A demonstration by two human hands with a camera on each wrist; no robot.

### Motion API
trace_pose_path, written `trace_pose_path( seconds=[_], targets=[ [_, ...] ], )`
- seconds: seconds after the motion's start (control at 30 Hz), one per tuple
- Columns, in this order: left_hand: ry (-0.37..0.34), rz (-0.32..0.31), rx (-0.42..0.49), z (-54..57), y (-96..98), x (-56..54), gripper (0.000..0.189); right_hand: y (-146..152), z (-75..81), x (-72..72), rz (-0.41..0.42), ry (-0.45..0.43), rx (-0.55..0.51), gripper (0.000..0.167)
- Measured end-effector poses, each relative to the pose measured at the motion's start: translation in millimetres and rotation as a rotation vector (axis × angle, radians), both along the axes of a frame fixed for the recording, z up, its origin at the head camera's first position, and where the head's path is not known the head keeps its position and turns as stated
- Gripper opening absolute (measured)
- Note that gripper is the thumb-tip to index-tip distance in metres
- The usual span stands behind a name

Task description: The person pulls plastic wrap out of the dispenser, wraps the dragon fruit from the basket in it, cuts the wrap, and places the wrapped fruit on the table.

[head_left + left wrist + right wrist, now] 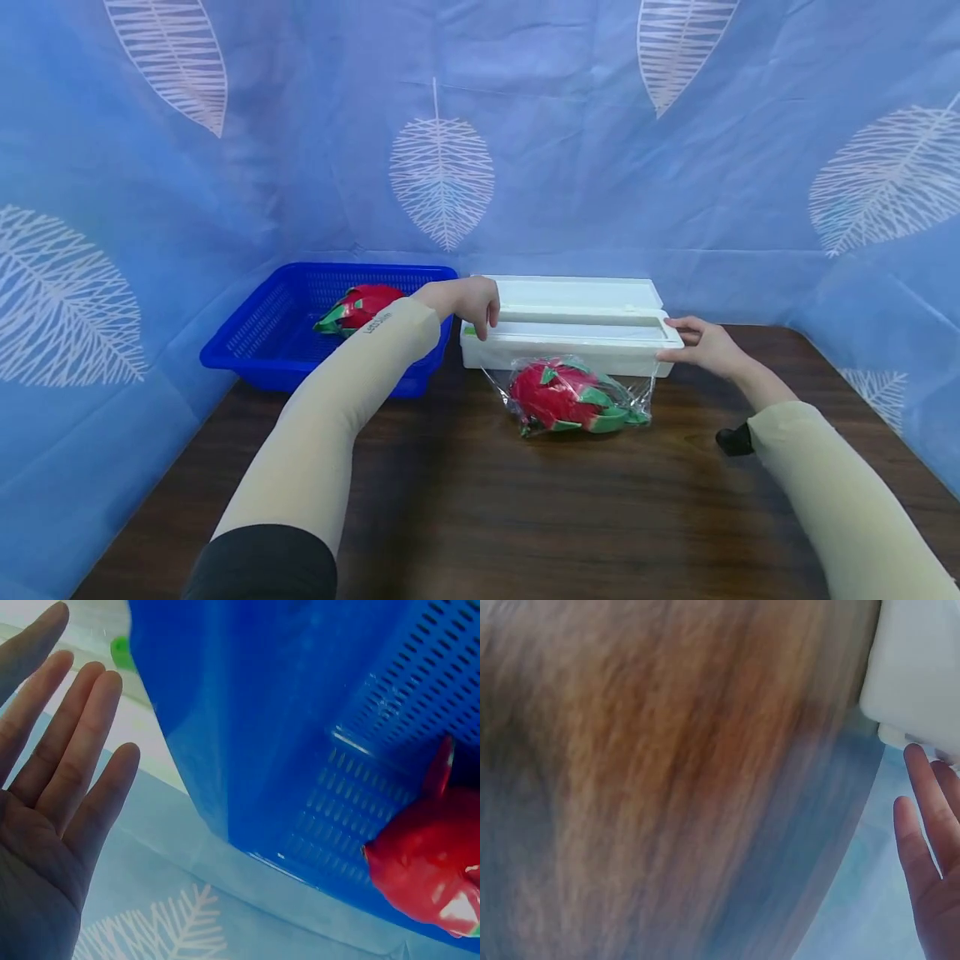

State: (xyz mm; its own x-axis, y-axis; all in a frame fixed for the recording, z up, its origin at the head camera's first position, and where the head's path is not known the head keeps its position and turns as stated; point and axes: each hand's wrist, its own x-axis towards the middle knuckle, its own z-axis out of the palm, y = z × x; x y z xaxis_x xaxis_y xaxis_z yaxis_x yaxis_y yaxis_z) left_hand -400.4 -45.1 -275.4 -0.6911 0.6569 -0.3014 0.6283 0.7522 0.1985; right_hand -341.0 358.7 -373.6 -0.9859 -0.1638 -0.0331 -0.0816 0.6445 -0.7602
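Note:
A white cling film dispenser box (562, 354) lies lengthwise with its lid (570, 292) raised. In front of it sits a red and green dragon fruit (562, 396) with clear film (637, 387) draped over it. My left hand (472, 302) hovers over the box's left end; its fingers look straight and empty in the left wrist view. At the box's right end, my right hand (701, 346) grips the corner, thumb in front and fingers (934, 814) behind. The right wrist view hides the thumb.
A blue plastic basket (255, 354) at the left holds another dragon fruit (360, 307). A blue leaf-patterned curtain (540, 167) hangs behind the dark wooden table (562, 517). The left forearm passes close over the basket's right side.

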Motion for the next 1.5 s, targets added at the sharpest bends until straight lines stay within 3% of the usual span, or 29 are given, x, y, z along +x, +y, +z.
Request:
trace_pose_path(
  seconds=[0.13,0.27,0.6,0.8,1.07,1.3,1.5],
  targets=[
    [0.018,0.000,-0.003,-6.9,4.0,1.7,0.017,-2.6,-1.8,1.5,0.010,0.002,0.024,0.081],
    [0.031,-0.001,-0.015,-10.7,3.0,2.2,0.003,-5.8,-0.6,1.8,0.037,-0.005,0.043,0.083],
    [0.048,-0.024,0.035,-4.2,2.6,2.8,0.004,-9.3,7.9,4.9,-0.018,0.101,0.174,0.081],
    [0.016,0.013,0.009,-7.9,7.5,3.7,0.014,-13.9,7.2,6.8,-0.016,0.171,0.179,0.065],
    [0.020,-0.001,-0.007,-11.8,6.7,3.7,0.005,-18.5,6.1,10.9,0.016,0.235,0.179,0.041],
    [-0.054,-0.027,-0.001,-11.7,10.3,16.2,0.026,-21.3,7.5,11.7,0.024,0.227,0.197,0.038],
    [0.037,-0.083,-0.131,-13.2,20.0,26.2,0.026,-18.5,8.8,12.7,0.030,0.214,0.200,0.038]
  ],
)
